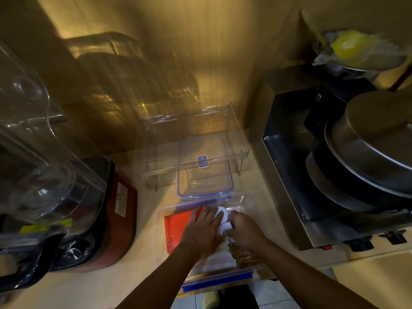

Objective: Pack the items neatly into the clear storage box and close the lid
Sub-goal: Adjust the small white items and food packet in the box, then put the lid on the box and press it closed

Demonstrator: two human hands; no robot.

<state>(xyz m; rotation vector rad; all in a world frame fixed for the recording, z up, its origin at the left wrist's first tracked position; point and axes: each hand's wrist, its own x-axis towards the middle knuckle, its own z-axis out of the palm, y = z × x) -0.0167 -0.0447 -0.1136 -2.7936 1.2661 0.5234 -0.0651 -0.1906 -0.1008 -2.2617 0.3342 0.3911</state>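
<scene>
Both hands (201,228) in clear box (242,198) w/ items.

We see a clear storage box (166,221) with blue clips, holding a red-orange flat packet (178,228), a white ring-shaped item (220,216) and a brown speckled packet (244,253). Far of it lies a clear lid (205,166), blue-edged with a blue label. At left stands a dark red appliance (118,224).

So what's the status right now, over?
Both hands inside clear storage box: left hand flat on red packet, right hand gripping white roll. Lid off, lying behind box. Nothing blocking.
</scene>
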